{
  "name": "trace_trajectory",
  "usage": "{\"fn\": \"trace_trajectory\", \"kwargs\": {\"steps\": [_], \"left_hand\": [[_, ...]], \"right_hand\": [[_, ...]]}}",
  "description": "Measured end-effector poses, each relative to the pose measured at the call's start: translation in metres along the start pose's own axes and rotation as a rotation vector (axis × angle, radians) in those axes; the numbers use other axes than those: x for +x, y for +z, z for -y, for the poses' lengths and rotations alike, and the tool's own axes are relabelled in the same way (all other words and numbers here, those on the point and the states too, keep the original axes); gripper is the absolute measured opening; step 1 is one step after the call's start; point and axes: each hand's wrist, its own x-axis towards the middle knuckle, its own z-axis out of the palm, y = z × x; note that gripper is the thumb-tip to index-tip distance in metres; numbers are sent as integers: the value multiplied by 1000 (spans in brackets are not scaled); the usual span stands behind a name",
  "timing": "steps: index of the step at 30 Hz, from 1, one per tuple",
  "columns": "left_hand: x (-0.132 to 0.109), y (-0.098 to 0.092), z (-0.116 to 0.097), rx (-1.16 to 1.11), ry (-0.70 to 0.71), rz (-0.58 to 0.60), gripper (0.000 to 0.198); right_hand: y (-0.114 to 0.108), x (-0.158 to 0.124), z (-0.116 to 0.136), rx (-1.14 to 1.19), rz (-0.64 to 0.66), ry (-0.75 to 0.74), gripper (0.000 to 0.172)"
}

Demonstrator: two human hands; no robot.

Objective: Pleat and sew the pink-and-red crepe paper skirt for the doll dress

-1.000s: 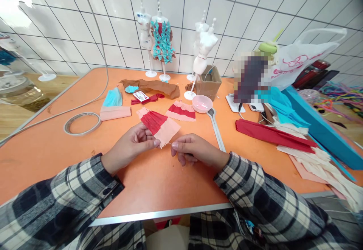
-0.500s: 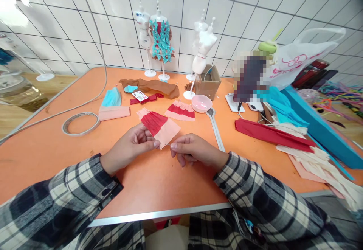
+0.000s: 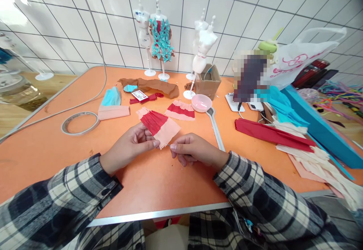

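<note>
The person sits at the orange table (image 3: 159,189), both forearms in plaid sleeves (image 3: 252,189) reaching in over its near edge. In the left hand (image 3: 132,144) I can see a fan-shaped crinkled piece (image 3: 154,124), pale pink with a broad red band across it. The thumb presses on its near corner while the other fingers curl behind and under it, so the left fingers are closed on the piece, and most of it spreads out beyond their tips, tilted up off the table. Its fringed edge points down toward the gap between the two hands.

The right hand (image 3: 195,148) is just beside that fringe, thumb and forefinger pinched together, the remaining fingers loosely curled below. A fine strand (image 3: 169,144) shows between the pinch and the fringed edge, too slight for me to tell what it is. The right fingertips look close to the piece but apart from it.

Beyond the hands lies a second pink-and-red piece (image 3: 180,111), flat on the table, with a pink bowl (image 3: 201,103) just to its right. A tape roll (image 3: 80,124) lies on its side over to the left. Farther back, a small dress form (image 3: 161,40) stands upright, covered in turquoise bows, and near the bowl is an open cardboard box (image 3: 213,87).
</note>
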Motion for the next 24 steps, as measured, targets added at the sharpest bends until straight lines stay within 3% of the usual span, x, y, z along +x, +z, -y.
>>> {"fn": "trace_trajectory", "kwargs": {"steps": [7,24], "left_hand": [[-1,-4,4,-28,6,7,28],[0,-6,7,-42,64,103,16]], "right_hand": [[-1,0,-1,3,-14,15,36],[-3,2,-3,13,4,-15,39]]}}
